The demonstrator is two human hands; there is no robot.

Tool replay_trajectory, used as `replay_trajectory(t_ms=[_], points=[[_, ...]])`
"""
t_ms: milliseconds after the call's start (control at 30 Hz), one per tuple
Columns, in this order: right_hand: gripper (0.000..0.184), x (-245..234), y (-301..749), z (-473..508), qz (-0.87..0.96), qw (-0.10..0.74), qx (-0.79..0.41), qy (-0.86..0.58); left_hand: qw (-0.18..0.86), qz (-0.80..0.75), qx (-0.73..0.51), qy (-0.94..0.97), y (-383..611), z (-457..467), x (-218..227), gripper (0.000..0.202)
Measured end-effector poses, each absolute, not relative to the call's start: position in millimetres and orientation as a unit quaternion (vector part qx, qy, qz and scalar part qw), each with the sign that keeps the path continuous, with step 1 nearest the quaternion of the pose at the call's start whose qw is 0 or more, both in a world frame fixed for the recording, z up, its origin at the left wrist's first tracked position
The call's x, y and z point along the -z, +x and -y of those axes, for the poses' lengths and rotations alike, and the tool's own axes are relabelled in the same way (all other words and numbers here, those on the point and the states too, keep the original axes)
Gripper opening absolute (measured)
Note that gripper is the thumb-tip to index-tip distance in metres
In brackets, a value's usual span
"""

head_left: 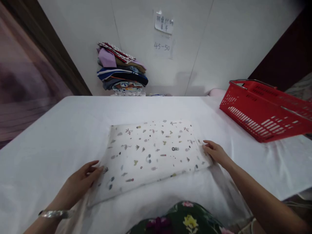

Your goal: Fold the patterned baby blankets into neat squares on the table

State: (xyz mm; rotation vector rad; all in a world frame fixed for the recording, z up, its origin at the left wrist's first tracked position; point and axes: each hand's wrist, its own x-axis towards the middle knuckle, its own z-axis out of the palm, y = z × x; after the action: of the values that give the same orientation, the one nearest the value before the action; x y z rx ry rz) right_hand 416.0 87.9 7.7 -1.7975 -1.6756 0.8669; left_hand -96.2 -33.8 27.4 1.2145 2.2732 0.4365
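Observation:
A white cloth printed with small scattered motifs lies spread as a rough rectangle on the white-covered table. Its near edge slants, lower at the left. My left hand, with a silver bracelet at the wrist, pinches the cloth's left side near the front corner. At the right side, my right hand grips the edge between thumb and fingers; some fingertips are hidden under the fabric. Thin, sheer material hangs toward me below both hands.
A red plastic basket stands on the table's right side. Beyond the far edge rises a stack of folded fabrics against the wall. Paper notes are taped above. A pink curtain hangs at the left.

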Motion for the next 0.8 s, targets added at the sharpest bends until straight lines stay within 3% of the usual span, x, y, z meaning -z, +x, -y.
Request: replay_trajectory(t_ms=[100,600,800], points=[[0.044,-11,421,-60,0.594,0.285,-0.349,-0.666,0.299,-0.841,-0.165,0.419,-82,57,-35,0.060],[0.062,-10,421,-48,0.595,0.328,-0.354,-0.643,0.212,-0.850,-0.227,0.424,-58,76,-35,0.058],[0.071,-10,419,-41,0.616,0.297,-0.374,-0.626,0.213,-0.851,-0.224,0.424,-51,78,-34,0.061]])
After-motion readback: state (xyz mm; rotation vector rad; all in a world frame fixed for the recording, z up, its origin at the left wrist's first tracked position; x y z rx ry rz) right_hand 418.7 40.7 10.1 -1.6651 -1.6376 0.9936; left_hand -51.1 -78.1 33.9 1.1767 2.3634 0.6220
